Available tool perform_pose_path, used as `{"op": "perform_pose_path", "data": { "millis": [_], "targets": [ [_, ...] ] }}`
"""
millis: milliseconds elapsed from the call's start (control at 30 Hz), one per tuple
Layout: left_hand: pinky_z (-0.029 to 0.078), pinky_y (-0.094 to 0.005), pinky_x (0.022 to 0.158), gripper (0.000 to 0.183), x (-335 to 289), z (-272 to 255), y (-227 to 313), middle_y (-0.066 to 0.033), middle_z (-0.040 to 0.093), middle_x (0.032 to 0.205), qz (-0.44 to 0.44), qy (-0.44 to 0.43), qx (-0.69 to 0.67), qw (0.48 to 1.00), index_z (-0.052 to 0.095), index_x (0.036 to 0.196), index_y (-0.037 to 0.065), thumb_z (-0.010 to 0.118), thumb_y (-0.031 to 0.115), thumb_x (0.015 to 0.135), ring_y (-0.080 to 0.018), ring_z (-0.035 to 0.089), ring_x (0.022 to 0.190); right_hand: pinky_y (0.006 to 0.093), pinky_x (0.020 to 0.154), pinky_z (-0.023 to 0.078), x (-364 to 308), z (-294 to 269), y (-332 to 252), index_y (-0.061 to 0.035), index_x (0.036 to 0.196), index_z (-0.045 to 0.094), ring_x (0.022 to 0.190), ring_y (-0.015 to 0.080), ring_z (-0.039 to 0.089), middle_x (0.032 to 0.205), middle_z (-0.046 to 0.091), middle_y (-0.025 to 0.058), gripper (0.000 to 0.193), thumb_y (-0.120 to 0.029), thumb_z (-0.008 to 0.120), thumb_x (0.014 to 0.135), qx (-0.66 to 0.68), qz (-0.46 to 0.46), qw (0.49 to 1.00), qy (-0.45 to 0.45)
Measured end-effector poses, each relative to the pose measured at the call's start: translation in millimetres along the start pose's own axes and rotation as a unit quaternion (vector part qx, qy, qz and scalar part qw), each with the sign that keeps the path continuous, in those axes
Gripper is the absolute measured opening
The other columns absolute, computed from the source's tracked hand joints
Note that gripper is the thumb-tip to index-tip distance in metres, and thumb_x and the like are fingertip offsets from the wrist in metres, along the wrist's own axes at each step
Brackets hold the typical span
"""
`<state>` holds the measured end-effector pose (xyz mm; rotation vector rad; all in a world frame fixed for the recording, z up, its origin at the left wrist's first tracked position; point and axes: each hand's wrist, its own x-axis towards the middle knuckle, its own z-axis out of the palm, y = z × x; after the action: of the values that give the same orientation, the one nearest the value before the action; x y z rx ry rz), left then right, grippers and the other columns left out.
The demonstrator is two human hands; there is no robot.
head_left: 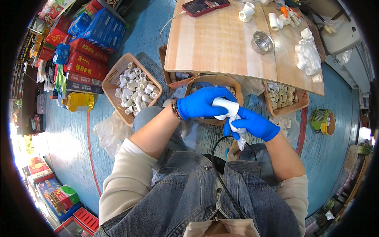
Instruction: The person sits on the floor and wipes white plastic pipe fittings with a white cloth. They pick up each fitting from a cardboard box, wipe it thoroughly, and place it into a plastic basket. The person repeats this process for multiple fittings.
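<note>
In a blue glove, my left hand [202,103] is closed round a white plastic pipe fitting [226,106], held over my lap. The fitting looks like a tee, though the fingers cover part of it. My right hand [254,124], also in a blue glove, grips a crumpled white cloth [241,138] and presses it to the fitting's lower side. The cloth hangs down below the fingers. Just beyond both hands, a cardboard box [237,85] stands by the table's near edge.
A wooden table [221,43] ahead carries a phone [205,6], a metal bowl [262,42], loose white fittings [246,12] and a bagged bunch of fittings [308,53]. Baskets of fittings stand left [108,81] and right [302,103]. Stacked boxes [85,63] and an oil bottle [79,102] are left.
</note>
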<state>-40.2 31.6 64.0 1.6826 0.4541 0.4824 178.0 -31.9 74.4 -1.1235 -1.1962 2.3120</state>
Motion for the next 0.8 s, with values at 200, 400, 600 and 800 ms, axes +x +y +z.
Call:
{"op": "perform_pose_path", "data": {
  "millis": [200, 400, 600, 800],
  "targets": [
    [0.049, -0.0275, 0.076, 0.034, 2, 6, -23, -0.0096, 0.059, 0.101, -0.261, 0.106, -0.453, 0.846, 0.057, 0.106, -0.001, 0.059, 0.019, 0.079, -0.0158, 0.058, 0.091, 0.0308, 0.069, 0.047, 9, 2, -6, -0.0039, 0.109, 0.056, 0.084, 0.0246, 0.060, 0.099, 0.060, 0.0131, 0.028, -0.014, 0.054, 0.084, -0.677, -0.106, 0.713, 0.152],
    [0.044, -0.0317, 0.087, 0.033, 5, 4, -21, -0.0090, 0.057, 0.105, -0.121, 0.081, -0.299, 0.943, 0.056, 0.108, 0.001, 0.061, 0.016, 0.079, -0.0182, 0.054, 0.100, 0.0292, 0.060, 0.049, 5, 2, -1, 0.0000, 0.111, 0.054, 0.066, 0.0209, 0.061, 0.088, 0.062, 0.0109, 0.032, -0.017, 0.054, 0.083, -0.332, -0.128, 0.928, 0.108],
    [0.040, -0.0342, 0.093, 0.035, 3, -1, -7, -0.0092, 0.052, 0.113, -0.035, 0.026, -0.137, 0.990, 0.054, 0.113, 0.003, 0.061, 0.012, 0.080, -0.0198, 0.049, 0.107, 0.0251, 0.060, 0.049, -4, -2, -7, 0.0008, 0.123, 0.044, 0.067, 0.0126, 0.058, 0.084, 0.060, 0.0084, 0.040, -0.015, 0.052, 0.086, 0.066, -0.033, 0.997, -0.008],
    [0.041, -0.0320, 0.089, 0.034, 4, -3, -7, -0.0087, 0.052, 0.109, -0.131, 0.030, -0.293, 0.947, 0.054, 0.112, 0.002, 0.057, 0.016, 0.082, -0.0194, 0.051, 0.103, 0.0252, 0.063, 0.049, -3, 0, -18, -0.0011, 0.126, 0.041, 0.068, 0.0114, 0.058, 0.085, 0.063, 0.0089, 0.044, -0.015, 0.052, 0.085, -0.186, -0.037, 0.981, 0.026]
  ]
}}
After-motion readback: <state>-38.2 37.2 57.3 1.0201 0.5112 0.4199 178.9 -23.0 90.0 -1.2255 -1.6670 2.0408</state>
